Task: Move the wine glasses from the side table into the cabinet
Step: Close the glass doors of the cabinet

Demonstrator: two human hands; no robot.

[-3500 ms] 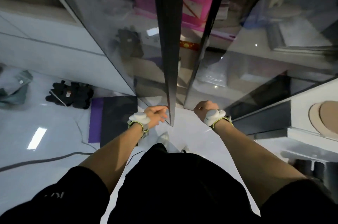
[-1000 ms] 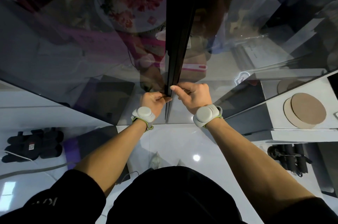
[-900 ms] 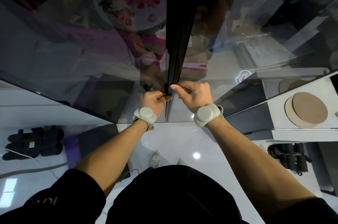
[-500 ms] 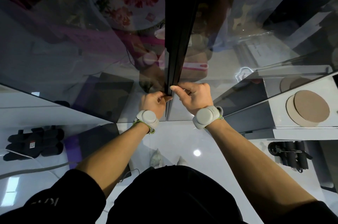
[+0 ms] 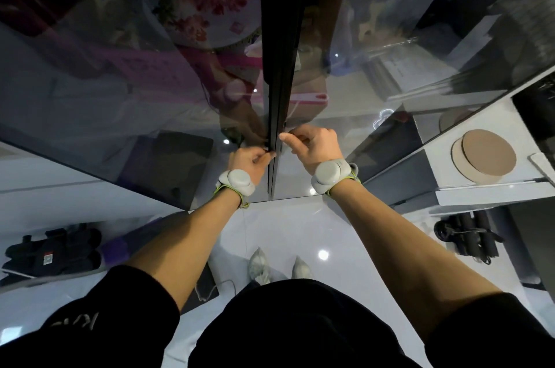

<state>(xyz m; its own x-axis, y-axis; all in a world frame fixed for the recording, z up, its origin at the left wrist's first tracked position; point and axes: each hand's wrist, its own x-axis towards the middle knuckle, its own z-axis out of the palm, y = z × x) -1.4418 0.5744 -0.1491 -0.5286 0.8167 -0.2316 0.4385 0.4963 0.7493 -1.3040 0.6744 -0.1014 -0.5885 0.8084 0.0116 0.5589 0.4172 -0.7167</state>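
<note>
I stand facing the cabinet, whose two tinted glass doors meet at a dark centre frame (image 5: 282,67). My left hand (image 5: 250,162) pinches the inner edge of the left door (image 5: 120,82), low on the seam. Just above and to the right of it, my right hand (image 5: 312,145) curls its fingers on the inner edge of the right door (image 5: 390,82). The two hands are a few centimetres apart. The glass reflects strongly and I cannot make out any wine glass through it. The white side table (image 5: 435,163) stands at the right.
Round brown coasters (image 5: 486,154) lie on the side table. A black bundle (image 5: 468,232) sits on the floor under it. At the left floor are black items (image 5: 51,250) and a purple mat (image 5: 120,247). My shoes (image 5: 279,268) are close to the cabinet base.
Since 3.5 s ago the two doors have come together at the centre and both hands have moved up to the seam. Over the last second the hands have hardly shifted.
</note>
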